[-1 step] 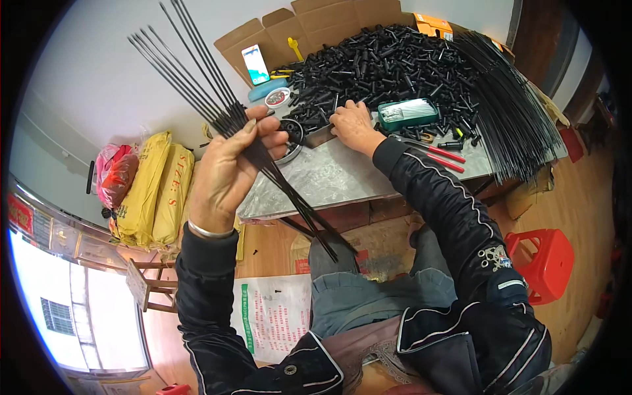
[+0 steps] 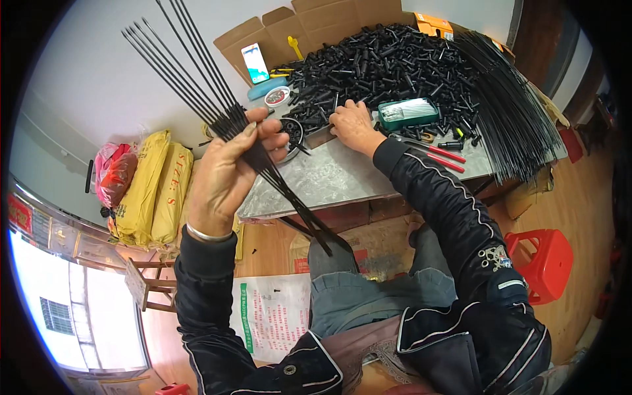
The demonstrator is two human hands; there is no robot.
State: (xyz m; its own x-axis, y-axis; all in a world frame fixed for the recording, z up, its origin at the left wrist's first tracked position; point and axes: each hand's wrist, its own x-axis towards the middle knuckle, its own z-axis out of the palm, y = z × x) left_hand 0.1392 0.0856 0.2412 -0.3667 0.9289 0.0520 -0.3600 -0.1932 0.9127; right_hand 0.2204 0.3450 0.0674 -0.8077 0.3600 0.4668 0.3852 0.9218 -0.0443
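Observation:
My left hand [image 2: 227, 168] is raised at the left, its thumb and fingers closed round a bundle of long thin black rods [image 2: 191, 85]. The rods fan out in the upper left, and their lower ends cross down over my knee. At the near edge of a big pile of small black tubular parts [image 2: 382, 62], my right hand [image 2: 355, 126] rests with fingers bent together. What its fingertips grip is hidden among the dark pieces. Just right of it stands a green tray [image 2: 408, 113] of thin whitish pins.
Red-handled pliers [image 2: 444, 159] lie on the grey table [image 2: 316, 181]. More black rods [image 2: 517, 112] cover its right end. A phone [image 2: 254, 62] leans on cardboard [image 2: 316, 23] behind. Left stand yellow sacks [image 2: 158, 187] and a wooden stool [image 2: 148, 283]; right, a red stool [image 2: 546, 266].
My left hand and the rods have shifted very slightly, with the upper rod ends a little further left. The right hand stays in place.

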